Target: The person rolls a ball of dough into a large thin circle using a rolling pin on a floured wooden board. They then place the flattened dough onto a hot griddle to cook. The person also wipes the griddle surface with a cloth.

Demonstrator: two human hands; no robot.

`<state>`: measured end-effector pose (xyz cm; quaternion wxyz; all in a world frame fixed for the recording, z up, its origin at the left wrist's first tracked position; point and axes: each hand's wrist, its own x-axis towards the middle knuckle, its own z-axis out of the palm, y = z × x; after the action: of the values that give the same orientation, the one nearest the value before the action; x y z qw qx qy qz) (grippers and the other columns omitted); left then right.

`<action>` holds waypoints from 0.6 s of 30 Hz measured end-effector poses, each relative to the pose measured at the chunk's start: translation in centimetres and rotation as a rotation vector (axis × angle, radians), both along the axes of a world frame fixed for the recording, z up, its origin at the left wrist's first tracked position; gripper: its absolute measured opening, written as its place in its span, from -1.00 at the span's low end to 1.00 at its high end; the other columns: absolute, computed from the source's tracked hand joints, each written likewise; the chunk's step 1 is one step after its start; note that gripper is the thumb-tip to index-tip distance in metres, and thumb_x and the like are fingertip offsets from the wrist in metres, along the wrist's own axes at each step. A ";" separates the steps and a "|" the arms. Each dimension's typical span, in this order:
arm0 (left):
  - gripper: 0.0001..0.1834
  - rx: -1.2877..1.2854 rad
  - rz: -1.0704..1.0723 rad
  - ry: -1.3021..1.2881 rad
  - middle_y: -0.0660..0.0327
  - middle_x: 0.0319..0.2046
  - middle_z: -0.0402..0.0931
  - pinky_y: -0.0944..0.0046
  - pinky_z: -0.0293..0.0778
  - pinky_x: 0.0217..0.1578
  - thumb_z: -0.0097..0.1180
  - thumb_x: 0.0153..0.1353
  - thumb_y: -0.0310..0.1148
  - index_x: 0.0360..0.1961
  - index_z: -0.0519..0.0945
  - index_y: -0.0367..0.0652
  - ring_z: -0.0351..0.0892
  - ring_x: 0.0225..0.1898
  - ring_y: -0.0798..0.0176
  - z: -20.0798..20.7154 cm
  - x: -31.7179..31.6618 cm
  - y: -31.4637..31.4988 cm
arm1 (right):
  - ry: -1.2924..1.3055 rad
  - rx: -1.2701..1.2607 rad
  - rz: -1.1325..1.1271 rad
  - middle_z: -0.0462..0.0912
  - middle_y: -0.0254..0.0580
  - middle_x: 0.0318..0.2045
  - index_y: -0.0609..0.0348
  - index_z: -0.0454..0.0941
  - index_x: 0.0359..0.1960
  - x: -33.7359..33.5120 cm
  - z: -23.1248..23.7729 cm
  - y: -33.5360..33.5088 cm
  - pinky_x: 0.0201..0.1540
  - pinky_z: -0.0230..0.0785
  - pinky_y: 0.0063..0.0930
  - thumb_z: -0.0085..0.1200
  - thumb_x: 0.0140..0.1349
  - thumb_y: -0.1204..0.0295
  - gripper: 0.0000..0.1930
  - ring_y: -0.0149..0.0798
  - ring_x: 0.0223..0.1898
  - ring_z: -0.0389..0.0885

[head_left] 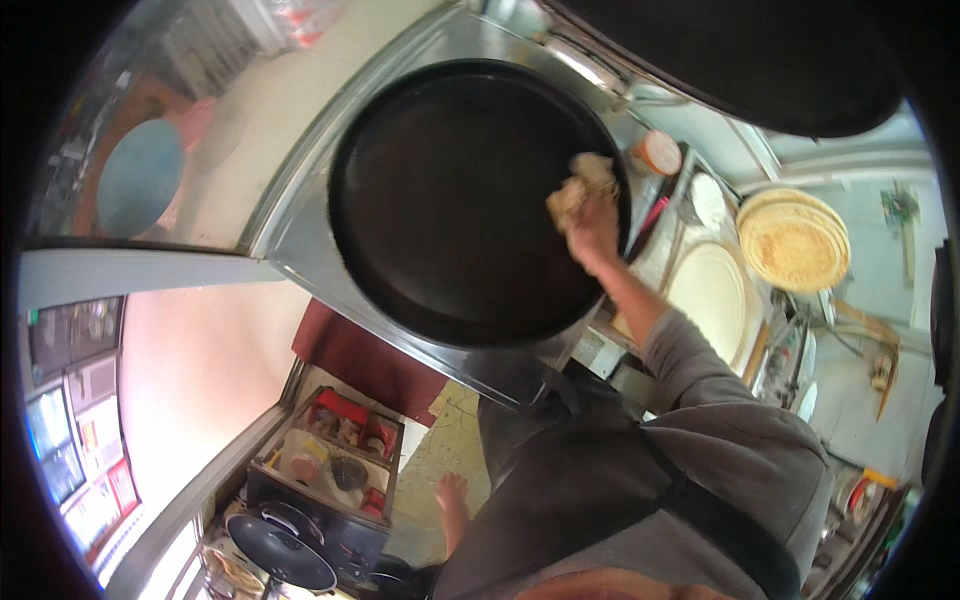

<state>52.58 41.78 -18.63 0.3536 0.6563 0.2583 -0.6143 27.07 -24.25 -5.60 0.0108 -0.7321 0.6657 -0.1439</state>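
Note:
My right hand (596,238) reaches over a large round black griddle pan (470,210) and is closed on a crumpled tan cloth (584,186). The cloth lies against the pan's surface near its right rim. A dark, bare cooking face fills most of the pan, which rests on a steel counter (300,235). My left hand (452,490) hangs low beside my dark apron, away from the pan, its fingers apart and holding nothing.
Right of the pan stand an orange-and-white tub (657,152), a large pale round board (708,300) and a stack of flat round breads (795,240). Another black pan or lid (760,60) overhangs at upper right. Lower left are a cart with containers (335,460) and a wok (282,550).

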 end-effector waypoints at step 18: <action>-0.58 -0.058 -0.138 -0.404 0.20 -0.27 0.70 0.25 0.53 -0.42 0.09 0.39 -0.06 0.01 0.68 -0.15 0.62 -0.43 0.35 1.2 -11.1 -3.3 | -1.030 1.709 0.988 0.61 -0.33 -0.18 0.05 0.54 -0.31 10.2 3.9 8.2 0.04 0.41 -0.46 0.20 0.02 0.66 -0.77 -0.43 -0.09 0.55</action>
<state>41.44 38.44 -17.44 0.3742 0.7719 0.1190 -0.5000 37.23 -16.03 -1.71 0.8425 -0.5213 0.0971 0.0953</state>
